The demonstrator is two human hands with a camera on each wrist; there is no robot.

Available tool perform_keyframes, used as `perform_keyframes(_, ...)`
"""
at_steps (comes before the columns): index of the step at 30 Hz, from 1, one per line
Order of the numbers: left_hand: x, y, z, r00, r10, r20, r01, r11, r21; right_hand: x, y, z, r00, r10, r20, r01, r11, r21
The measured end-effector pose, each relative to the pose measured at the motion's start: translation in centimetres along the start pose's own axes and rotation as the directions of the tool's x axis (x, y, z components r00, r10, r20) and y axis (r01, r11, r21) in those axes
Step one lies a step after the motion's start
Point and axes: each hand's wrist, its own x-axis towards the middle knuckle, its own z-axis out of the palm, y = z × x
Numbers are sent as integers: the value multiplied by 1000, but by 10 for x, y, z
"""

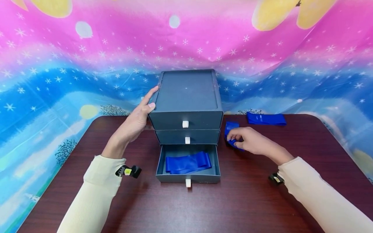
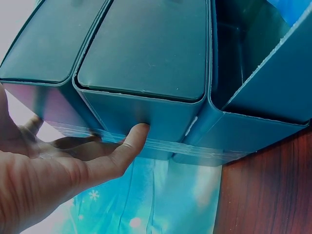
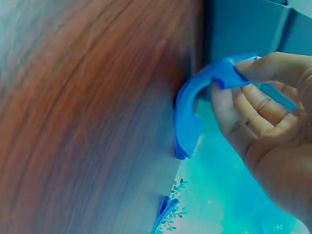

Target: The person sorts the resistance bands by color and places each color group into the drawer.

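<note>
A dark grey three-drawer box [image 1: 186, 90] stands with its bottom drawer [image 1: 217, 161] pulled out. Folded blue resistance bands [image 1: 186, 163] lie inside that drawer. Against the box's left side rests my left hand [image 1: 135, 118], fingers extended; the left wrist view shows its thumb [image 2: 131, 146] on the side wall. To the right of the box, my right hand [image 1: 254, 140] pinches one end of a folded blue resistance band [image 3: 187, 109] between thumb and fingers. The band's far end curves down to the tabletop.
Another blue resistance band [image 1: 266, 119], with white print, lies at the back right of the dark wood table [image 1: 186, 207]. A patterned pink and blue cloth [image 1: 186, 35] hangs behind. White pull tabs [image 1: 188, 183] stick out from the drawer fronts.
</note>
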Motion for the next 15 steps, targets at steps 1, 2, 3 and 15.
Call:
perform_keyframes(1,0,0,0,1000,1,-1,-1,1000,2,-2,-1,-2,1000,13,-6,-13,1000,22)
perform_keyframes(2,0,0,0,1000,1,0,-1,1000,3,-4,-2,-4,1000,24,-11,-23,999,49)
perform_keyframes(3,0,0,0,1000,2,0,-2,1000,4,-7,-4,-6,999,36,-16,-35,996,76)
perform_keyframes(15,-1,1,1,1000,4,3,-4,1000,4,-34,-21,-29,992,125,-29,-105,920,377)
